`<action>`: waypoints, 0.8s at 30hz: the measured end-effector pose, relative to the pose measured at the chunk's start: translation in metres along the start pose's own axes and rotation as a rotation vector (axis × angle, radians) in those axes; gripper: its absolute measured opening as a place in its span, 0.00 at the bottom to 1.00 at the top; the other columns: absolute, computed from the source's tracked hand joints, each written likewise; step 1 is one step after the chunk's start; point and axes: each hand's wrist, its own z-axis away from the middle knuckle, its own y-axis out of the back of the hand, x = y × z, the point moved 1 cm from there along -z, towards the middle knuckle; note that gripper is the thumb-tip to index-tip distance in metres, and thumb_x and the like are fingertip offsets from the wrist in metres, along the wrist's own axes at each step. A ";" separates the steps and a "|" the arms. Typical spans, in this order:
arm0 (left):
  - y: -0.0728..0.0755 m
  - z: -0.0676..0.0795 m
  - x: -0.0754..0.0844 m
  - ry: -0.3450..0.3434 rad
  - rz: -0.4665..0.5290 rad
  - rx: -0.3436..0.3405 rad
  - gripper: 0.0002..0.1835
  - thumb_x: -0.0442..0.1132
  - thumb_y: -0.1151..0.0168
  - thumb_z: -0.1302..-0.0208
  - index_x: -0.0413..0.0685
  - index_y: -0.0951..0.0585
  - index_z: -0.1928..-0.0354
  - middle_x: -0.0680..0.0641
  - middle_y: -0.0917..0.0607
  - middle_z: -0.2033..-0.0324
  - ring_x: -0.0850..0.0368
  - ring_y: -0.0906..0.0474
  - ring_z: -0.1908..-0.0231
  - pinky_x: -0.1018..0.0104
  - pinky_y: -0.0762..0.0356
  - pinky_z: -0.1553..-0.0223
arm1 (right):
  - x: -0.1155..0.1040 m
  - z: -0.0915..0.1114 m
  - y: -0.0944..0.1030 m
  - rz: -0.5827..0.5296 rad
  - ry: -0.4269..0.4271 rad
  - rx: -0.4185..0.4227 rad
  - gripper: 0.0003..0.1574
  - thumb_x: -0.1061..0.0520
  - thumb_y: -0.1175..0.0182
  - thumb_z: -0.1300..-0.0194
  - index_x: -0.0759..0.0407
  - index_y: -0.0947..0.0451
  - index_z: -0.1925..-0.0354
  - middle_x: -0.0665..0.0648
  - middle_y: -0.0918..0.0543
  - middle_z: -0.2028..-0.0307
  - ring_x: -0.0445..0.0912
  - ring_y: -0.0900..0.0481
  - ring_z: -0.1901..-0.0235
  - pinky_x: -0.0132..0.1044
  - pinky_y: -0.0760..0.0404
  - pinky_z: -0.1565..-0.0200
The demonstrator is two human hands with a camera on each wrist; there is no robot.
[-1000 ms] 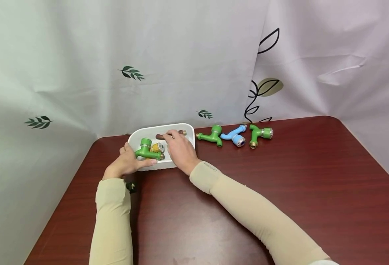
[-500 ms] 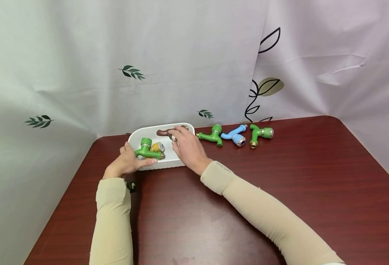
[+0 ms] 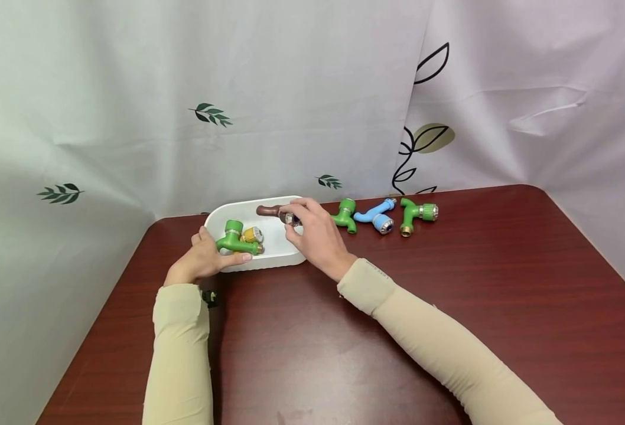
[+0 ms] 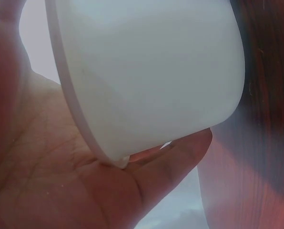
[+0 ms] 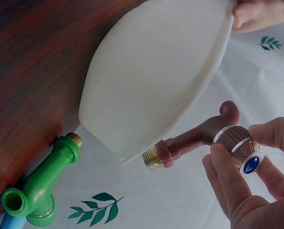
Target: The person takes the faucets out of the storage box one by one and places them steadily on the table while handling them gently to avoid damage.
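Observation:
My left hand (image 3: 201, 260) grips the left end of a white plastic tub (image 3: 272, 261), thumb along its front rim. In the left wrist view the palm and a finger wrap the tub's end wall (image 4: 151, 71). Inside lie a green tap (image 3: 231, 237) and a tap with a yellow knob (image 3: 251, 235), partly hidden behind it. My right hand (image 3: 320, 236) pinches a brown tap (image 3: 268, 210) over the tub's right end. The right wrist view shows fingers and thumb round its ribbed, blue-centred knob (image 5: 237, 143), its brass threaded end (image 5: 152, 158) close by the tub's rim.
Right of the tub, along the table's back edge, lie a green tap (image 3: 347, 215), a blue tap (image 3: 380, 217) and another green tap (image 3: 416, 216). A pale curtain with leaf prints (image 3: 270, 106) hangs behind the dark red table (image 3: 312, 354).
My right hand has drawn rightward and lifted the brown tap, now held by its knob, from the tub's back toward its right end. The left hand and tub have stayed in place.

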 end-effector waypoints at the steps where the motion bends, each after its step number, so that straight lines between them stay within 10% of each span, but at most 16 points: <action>1: 0.000 0.000 0.000 -0.001 0.001 0.001 0.79 0.72 0.33 0.47 0.17 0.74 0.31 0.15 0.53 0.36 0.24 0.40 0.37 0.38 0.39 0.34 | 0.000 0.000 0.001 -0.002 0.001 0.001 0.18 0.65 0.32 0.39 0.61 0.16 0.48 0.62 0.20 0.47 0.49 0.17 0.57 0.37 0.18 0.58; 24: -0.001 0.001 0.000 0.008 0.005 -0.007 0.79 0.72 0.33 0.47 0.18 0.75 0.31 0.15 0.57 0.33 0.22 0.43 0.34 0.38 0.41 0.33 | 0.026 0.018 0.045 -0.022 0.041 0.072 0.19 0.70 0.35 0.44 0.64 0.16 0.52 0.61 0.19 0.49 0.49 0.18 0.56 0.37 0.19 0.59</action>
